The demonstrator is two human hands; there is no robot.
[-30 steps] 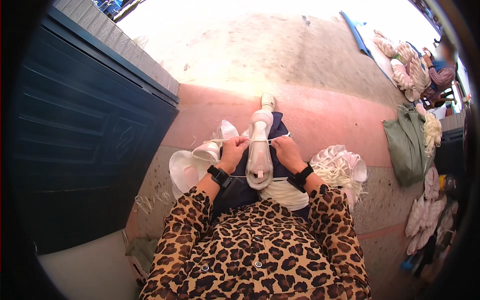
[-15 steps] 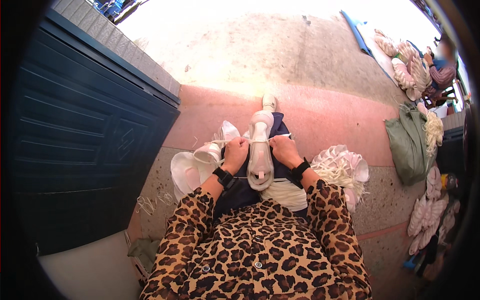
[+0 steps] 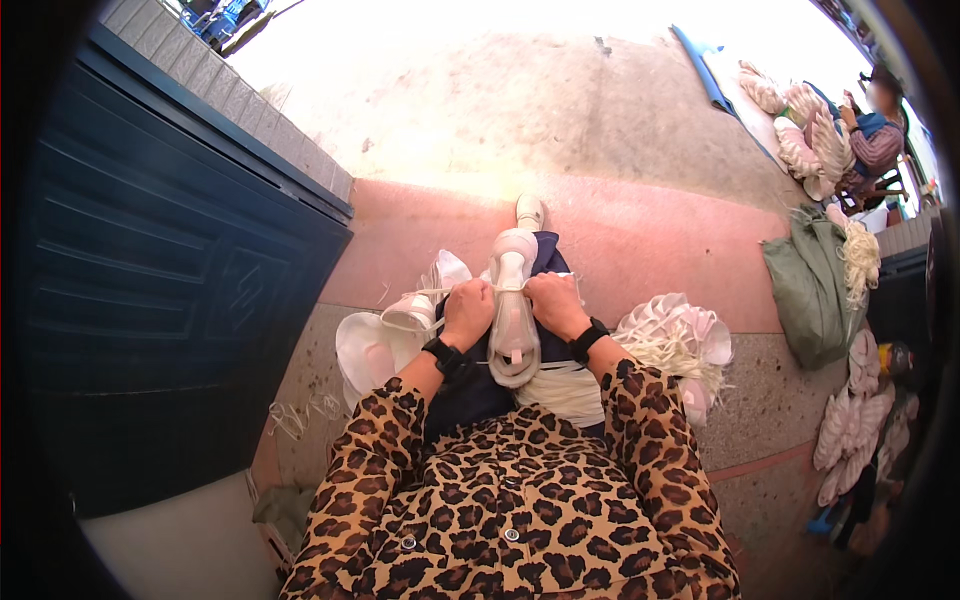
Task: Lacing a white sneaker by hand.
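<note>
A pale pink-and-white shoe upper (image 3: 514, 335) lies lengthwise over my lap, its toe away from me. My left hand (image 3: 467, 314) is closed at its left side and my right hand (image 3: 558, 304) at its right side. Between the two fists a white shoelace (image 3: 506, 290) runs across the upper, and each hand grips a part of it. Some lace trails off to the left of my left hand. Beneath the upper, a bundle of cream laces (image 3: 562, 392) rests on my dark-clothed lap.
More shoe uppers (image 3: 365, 348) are stacked at my left, beside a dark blue door (image 3: 150, 270). On my right is a heap of uppers and laces (image 3: 672, 340). Farther right stand a green sack (image 3: 815, 290) and more uppers (image 3: 850, 430). Another person (image 3: 878, 140) sits at the far right.
My two hands have come a little closer together over the upper, with the lace still between them. The whole view has shifted slightly.
</note>
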